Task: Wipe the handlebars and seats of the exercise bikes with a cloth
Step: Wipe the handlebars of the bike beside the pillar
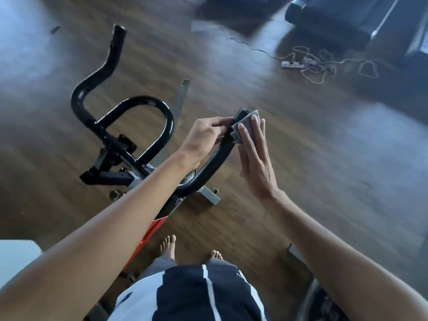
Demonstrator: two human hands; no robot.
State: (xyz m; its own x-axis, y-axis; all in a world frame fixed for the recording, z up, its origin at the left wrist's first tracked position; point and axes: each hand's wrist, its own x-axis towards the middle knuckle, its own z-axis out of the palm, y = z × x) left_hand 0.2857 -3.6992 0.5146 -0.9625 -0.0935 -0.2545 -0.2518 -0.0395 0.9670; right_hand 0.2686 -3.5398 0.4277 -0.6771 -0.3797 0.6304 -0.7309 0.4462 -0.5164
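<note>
The exercise bike's black handlebars [120, 126] curve below me, with a left horn, a central loop and a right horn [208, 167]. A grey cloth [245, 126] is wrapped around the tip of the right horn. My left hand [206, 137] pinches the cloth and the bar from the left side. My right hand [254, 158] presses the cloth against the bar with straight fingers from the right. The bike's seat is not in view.
A dark wooden floor lies all around. A power strip with tangled cords [310, 63] lies at the back right, near dark exercise machines [347, 17]. The bike's grey base foot [208, 195] and my bare feet [192, 249] are below.
</note>
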